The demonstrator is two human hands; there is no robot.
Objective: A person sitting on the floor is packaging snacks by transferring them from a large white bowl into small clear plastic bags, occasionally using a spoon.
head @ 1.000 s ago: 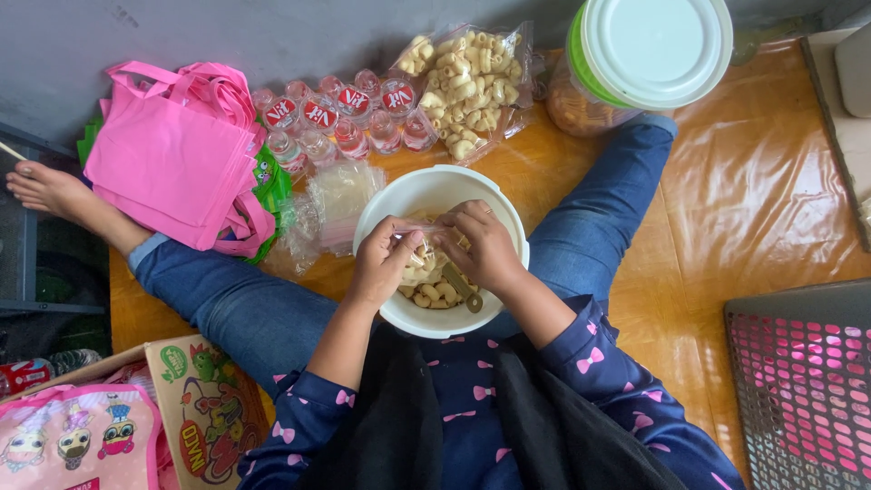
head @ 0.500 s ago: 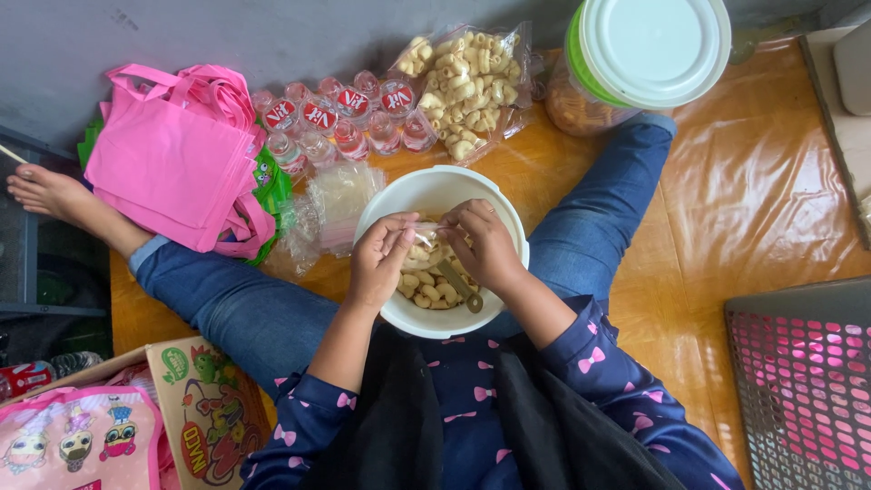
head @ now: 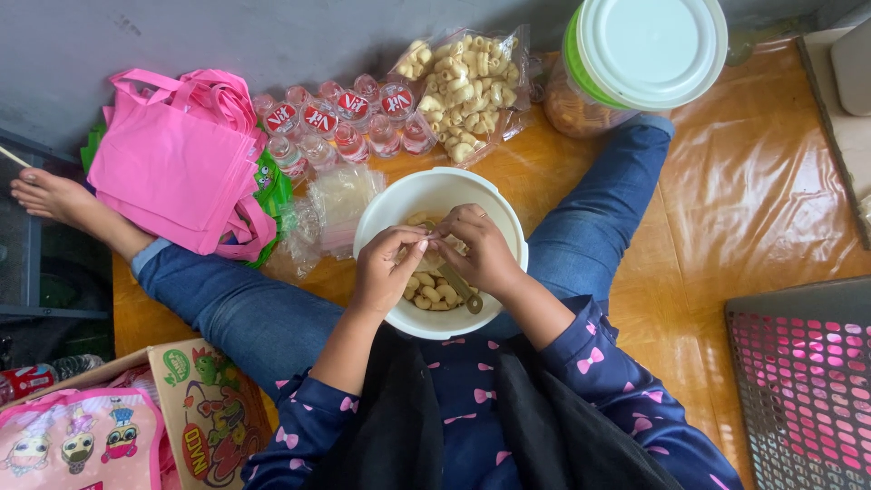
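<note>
Seated on the orange-covered floor (head: 771, 209) with my legs spread, I keep a white bowl (head: 390, 204) of pale tube-shaped snacks (head: 434, 292) between my knees. My left hand (head: 388, 270) and right hand (head: 479, 249) meet over the bowl, fingertips pinched together on something small that I cannot make out; a metal spoon (head: 461, 289) lies under the right hand among the snacks. Beyond the bowl sit a clear bag of the same snacks (head: 467, 82), a row of small sealed water cups (head: 340, 122) and a large jar with a white lid (head: 649, 50). A pink cloth bag (head: 172, 168) rests over my left leg.
</note>
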